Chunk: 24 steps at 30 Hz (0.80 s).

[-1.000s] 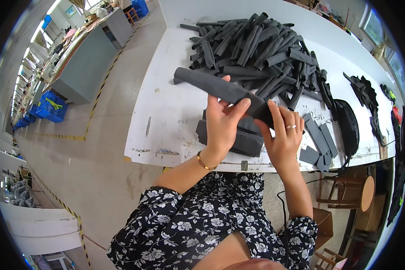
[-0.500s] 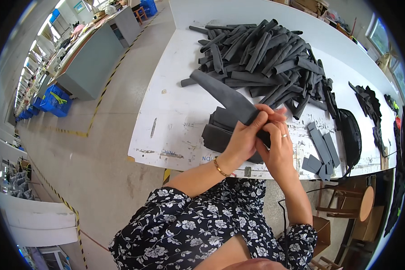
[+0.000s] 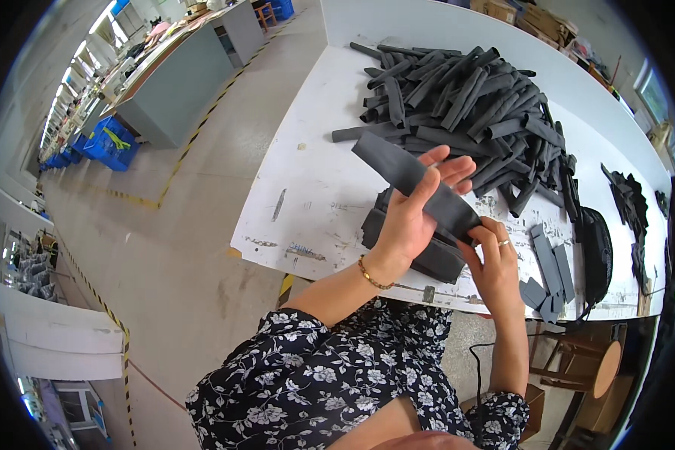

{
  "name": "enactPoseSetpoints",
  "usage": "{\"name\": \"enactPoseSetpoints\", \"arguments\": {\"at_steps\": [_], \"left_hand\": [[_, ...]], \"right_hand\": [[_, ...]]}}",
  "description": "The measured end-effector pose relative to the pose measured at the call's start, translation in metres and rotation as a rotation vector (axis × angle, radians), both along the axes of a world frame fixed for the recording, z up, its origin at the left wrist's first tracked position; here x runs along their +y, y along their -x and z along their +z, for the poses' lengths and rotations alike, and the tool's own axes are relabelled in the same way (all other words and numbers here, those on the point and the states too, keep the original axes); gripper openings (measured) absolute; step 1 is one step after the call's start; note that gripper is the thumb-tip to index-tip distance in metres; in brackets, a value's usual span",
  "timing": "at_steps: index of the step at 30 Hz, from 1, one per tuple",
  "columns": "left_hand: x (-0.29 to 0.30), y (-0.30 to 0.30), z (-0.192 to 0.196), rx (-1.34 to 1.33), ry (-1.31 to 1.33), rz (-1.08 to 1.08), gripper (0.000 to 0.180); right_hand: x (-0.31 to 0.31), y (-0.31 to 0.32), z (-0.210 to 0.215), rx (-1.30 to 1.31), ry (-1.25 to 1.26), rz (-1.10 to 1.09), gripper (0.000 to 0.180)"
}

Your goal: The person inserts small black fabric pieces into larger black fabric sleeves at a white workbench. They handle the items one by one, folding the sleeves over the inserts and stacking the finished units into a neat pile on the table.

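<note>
Pale floor (image 3: pixel 202 217), round wooden stool (image 3: pixel 606 370)

Left hand (image 3: pixel 410 219) loosely spread, right hand (image 3: pixel 495 271) in pinch

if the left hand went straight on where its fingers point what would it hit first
The left hand would most likely meet the pile of dark grey rolled pieces just ahead; depth is unclear, so it might pass above.
</note>
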State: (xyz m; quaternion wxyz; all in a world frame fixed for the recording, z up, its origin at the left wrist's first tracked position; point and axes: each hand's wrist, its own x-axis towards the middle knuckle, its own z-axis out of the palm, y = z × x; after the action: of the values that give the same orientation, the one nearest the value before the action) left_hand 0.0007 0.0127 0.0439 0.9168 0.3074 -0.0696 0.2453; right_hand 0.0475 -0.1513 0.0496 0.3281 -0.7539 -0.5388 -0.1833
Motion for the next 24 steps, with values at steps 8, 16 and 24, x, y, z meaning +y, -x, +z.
{"name": "enactPoseSetpoints", "arguments": {"at_steps": [8,16,24], "left_hand": [[-0.02,0.006,-0.007,-0.135,0.032,-0.059,0.031],[-0.029,0.008,-0.018,-0.089,0.001,-0.089,0.037],[0.031,0.017,-0.022,0.047,-0.083,0.275,0.048]], "right_hand": [[0.003,-0.002,0.004,-0.198,-0.11,0.123,0.028],[0.005,-0.004,0.003,-0.206,-0.148,0.163,0.031],[-0.012,-0.01,0.0,-0.237,-0.12,0.087,0.032]]}}
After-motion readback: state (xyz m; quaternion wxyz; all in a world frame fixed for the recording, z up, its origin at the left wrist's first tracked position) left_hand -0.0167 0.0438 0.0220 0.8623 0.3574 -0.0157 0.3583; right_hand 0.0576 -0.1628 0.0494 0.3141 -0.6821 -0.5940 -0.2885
